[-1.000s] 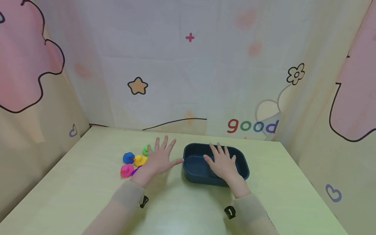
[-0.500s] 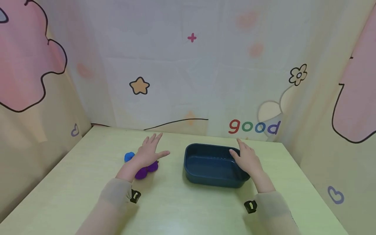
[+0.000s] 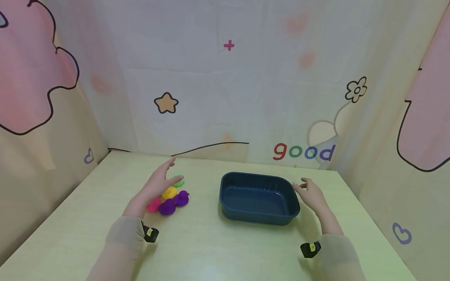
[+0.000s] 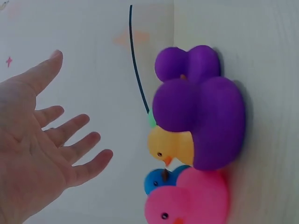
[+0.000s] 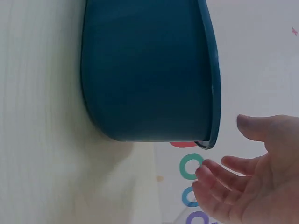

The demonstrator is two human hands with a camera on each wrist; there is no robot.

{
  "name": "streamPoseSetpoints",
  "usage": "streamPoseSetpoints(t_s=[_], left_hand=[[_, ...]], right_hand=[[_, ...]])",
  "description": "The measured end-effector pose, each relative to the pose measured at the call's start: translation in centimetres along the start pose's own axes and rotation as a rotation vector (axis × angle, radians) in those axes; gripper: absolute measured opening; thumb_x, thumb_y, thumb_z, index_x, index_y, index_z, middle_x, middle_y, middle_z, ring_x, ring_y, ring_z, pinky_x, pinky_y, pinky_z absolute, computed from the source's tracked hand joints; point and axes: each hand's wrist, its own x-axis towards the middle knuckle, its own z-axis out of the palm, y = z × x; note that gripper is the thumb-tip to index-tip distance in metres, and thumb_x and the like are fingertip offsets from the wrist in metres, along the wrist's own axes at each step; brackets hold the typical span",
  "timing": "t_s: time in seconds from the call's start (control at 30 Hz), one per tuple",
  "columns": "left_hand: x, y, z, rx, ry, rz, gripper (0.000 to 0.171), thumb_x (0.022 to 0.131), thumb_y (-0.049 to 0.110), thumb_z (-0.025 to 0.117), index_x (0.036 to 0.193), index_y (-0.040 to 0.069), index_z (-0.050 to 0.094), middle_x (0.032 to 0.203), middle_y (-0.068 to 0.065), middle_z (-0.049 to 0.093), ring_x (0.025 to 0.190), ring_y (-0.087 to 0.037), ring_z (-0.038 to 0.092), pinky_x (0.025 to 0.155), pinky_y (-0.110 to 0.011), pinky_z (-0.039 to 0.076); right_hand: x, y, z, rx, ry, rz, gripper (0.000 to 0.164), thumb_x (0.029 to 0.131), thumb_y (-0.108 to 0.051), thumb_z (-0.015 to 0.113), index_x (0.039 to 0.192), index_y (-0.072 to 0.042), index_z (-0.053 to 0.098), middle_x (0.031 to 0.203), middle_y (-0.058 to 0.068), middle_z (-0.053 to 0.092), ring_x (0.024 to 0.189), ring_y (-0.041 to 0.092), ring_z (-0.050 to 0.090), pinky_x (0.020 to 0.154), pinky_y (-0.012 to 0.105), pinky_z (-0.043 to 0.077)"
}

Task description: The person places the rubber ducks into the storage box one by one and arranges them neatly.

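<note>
In the head view my left hand [image 3: 154, 186] hovers over a cluster of rubber ducks, fingers and thumb spread apart, holding nothing. The cluster has a pink duck [image 3: 153, 205], a yellow duck [image 3: 169, 193], a green duck [image 3: 178, 180] partly covered by the thumb, and two purple ducks, one nearer [image 3: 167, 207] and one farther [image 3: 181, 198]. A blue duck [image 4: 152, 183] shows behind the pink one in the left wrist view; the hand hides it from the head. My right hand [image 3: 313, 197], fingers loosely bent, is beside the right end of a dark blue basin [image 3: 258, 218].
Everything stands on a pale table [image 3: 211, 249]. A printed curtain [image 3: 211, 89] rises behind its far edge and along both sides. Black wrist cameras, one on the left sleeve [image 3: 150, 234] and another on the right [image 3: 310, 249], stick out inward.
My left hand has drawn left, uncovering the purple ducks. The right hand has moved from over the basin to past its right end. The basin stays in place.
</note>
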Motion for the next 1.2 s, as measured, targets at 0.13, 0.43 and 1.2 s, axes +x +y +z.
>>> streamPoseSetpoints(t_s=[0.13, 0.43, 1.2], left_hand=[[-0.3, -1.0, -0.5, -0.054, 0.024, -0.016, 0.076, 0.097, 0.026, 0.062, 0.155, 0.004, 0.019, 0.153, -0.024, 0.033, 0.141, -0.046, 0.029, 0.114, -0.061, 0.027], [-0.5, -2.6, -1.6, -0.254, 0.074, -0.07, 0.075, 0.098, 0.026, 0.06, 0.155, 0.005, 0.018, 0.153, -0.023, 0.034, 0.142, -0.042, 0.031, 0.115, -0.057, 0.028], [-2.1, -6.8, -2.6, -0.387, 0.191, -0.196, 0.071, 0.096, 0.022, 0.063, 0.154, 0.006, 0.024, 0.153, -0.022, 0.035, 0.142, -0.04, 0.032, 0.115, -0.056, 0.029]], right_hand=[[-0.2, 0.7, 0.2, 0.217, -0.117, 0.078, 0.064, 0.104, -0.029, 0.044, 0.147, 0.014, 0.022, 0.142, 0.039, 0.036, 0.127, 0.05, 0.044, 0.101, 0.053, 0.047], [0.1, 2.3, 0.9, 0.491, -0.244, 0.155, 0.064, 0.105, -0.028, 0.042, 0.148, 0.014, 0.019, 0.151, 0.035, 0.025, 0.135, 0.048, 0.035, 0.112, 0.052, 0.036], [0.3, 2.6, 2.1, 0.705, -0.203, 0.205, 0.063, 0.099, -0.013, 0.055, 0.148, 0.01, 0.023, 0.11, -0.005, 0.054, 0.083, 0.004, 0.053, 0.074, 0.016, 0.049]])
